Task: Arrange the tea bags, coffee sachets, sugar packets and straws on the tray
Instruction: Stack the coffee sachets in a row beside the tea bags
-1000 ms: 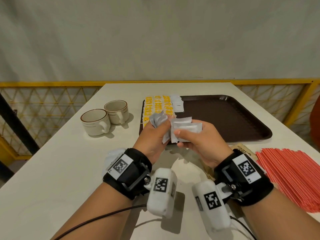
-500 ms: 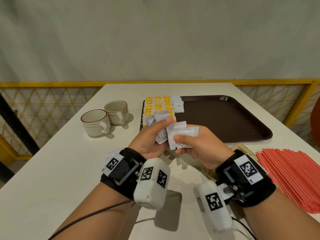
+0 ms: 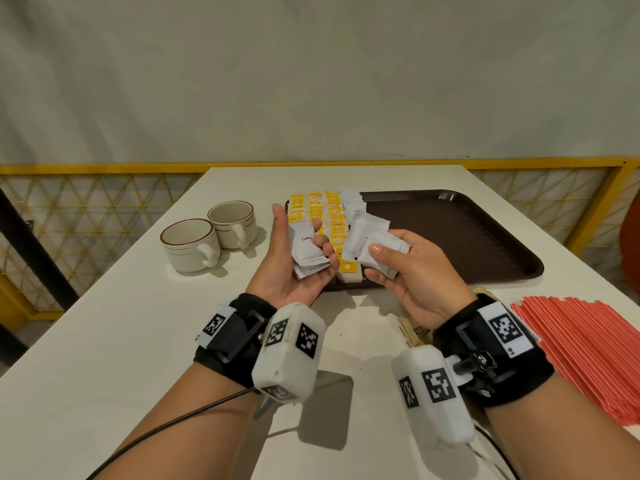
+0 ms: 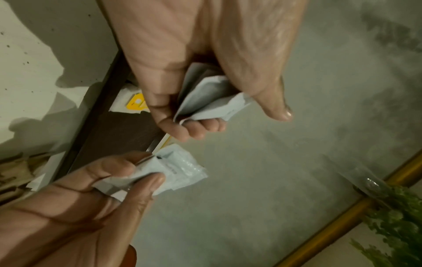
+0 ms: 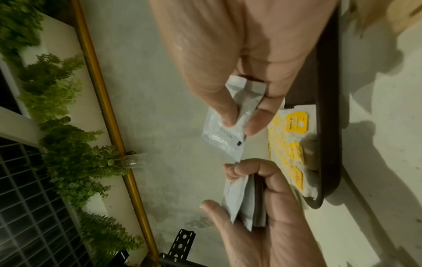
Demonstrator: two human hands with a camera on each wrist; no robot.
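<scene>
left grip (image 3: 294,258) curled round a stack of white sachets (image 3: 306,249) | right grip (image 3: 408,271) pinching two sachets (image 3: 372,245), both above the bench (image 3: 104,323) | straws (image 3: 588,355) right | tray (image 3: 450,237) beyond, tea bags (image 3: 317,207) along its left edge | cups (image 3: 207,235) left

White coffee sachets (image 3: 308,251) are lying fanned in the left hand (image 3: 294,268); two more (image 3: 372,242) are sitting pinched in the right hand (image 3: 412,271). Beyond both hands, yellow-tagged tea bags (image 3: 317,211) are lining the brown tray (image 3: 450,233); red straws (image 3: 585,351) are lying right of the right hand.
</scene>
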